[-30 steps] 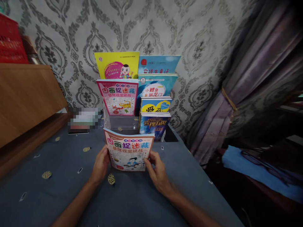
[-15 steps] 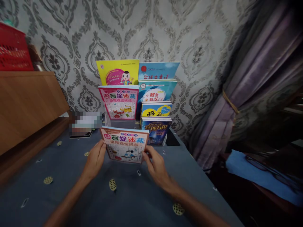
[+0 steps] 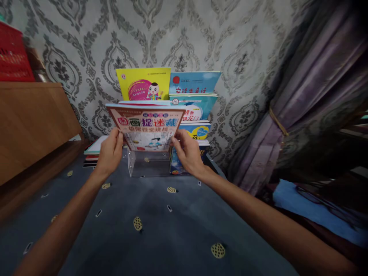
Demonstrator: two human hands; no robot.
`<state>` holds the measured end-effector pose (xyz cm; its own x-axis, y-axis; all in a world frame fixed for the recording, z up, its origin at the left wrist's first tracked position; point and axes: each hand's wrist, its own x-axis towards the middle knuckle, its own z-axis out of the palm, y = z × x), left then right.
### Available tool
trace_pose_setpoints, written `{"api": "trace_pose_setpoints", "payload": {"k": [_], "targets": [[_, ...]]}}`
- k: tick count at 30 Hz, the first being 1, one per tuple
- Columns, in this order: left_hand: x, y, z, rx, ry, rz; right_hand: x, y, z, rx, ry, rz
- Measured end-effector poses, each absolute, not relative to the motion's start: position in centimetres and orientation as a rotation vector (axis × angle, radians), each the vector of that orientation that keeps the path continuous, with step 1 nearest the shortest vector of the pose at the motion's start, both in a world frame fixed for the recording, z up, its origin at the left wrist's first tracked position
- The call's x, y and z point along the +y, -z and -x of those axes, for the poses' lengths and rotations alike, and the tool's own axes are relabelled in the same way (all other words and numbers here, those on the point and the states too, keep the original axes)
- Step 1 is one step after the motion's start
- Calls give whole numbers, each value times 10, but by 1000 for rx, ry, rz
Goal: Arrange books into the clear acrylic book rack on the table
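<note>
Between my two hands is a brown-bordered picture book (image 3: 148, 128), lifted off the table with its cover facing me and its top edge tilted toward me. My left hand (image 3: 110, 151) grips its left edge, and my right hand (image 3: 188, 151) grips its right edge. Behind and below it stands a clear acrylic book rack (image 3: 149, 168). A yellow book (image 3: 143, 84) rises at the rack's back left. Only the top edge of another book shows behind the held one. Blue books (image 3: 194, 82), a yellow-and-blue book (image 3: 201, 131) and a dark blue book (image 3: 178, 165) stand on the right side, partly covered by my right hand.
A stack of books or papers (image 3: 96, 147) lies left of the rack on the dark patterned tablecloth (image 3: 155, 237). A wooden cabinet (image 3: 34, 126) with a red basket (image 3: 14, 53) borders the left. At right hang a purple curtain (image 3: 261, 153) and a blue cloth (image 3: 310, 207) with glasses.
Both hands have raised the brown-bordered book from near the tabletop and moved it toward the rack's left side. It now covers the pink book's cover and parts of the right-hand books.
</note>
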<state>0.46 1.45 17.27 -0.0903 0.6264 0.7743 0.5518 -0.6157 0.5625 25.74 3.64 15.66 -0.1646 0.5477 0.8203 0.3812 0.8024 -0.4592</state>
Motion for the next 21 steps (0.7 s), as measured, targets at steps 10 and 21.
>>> {"api": "trace_pose_setpoints", "payload": {"k": [10, 21], "targets": [[49, -214, -11, 1229, -2013, -2150, 88, -193, -254, -1703, -92, 593], [72, -199, -3, 1253, -1958, -2098, 108, -187, -254, -1759, -43, 598]]}}
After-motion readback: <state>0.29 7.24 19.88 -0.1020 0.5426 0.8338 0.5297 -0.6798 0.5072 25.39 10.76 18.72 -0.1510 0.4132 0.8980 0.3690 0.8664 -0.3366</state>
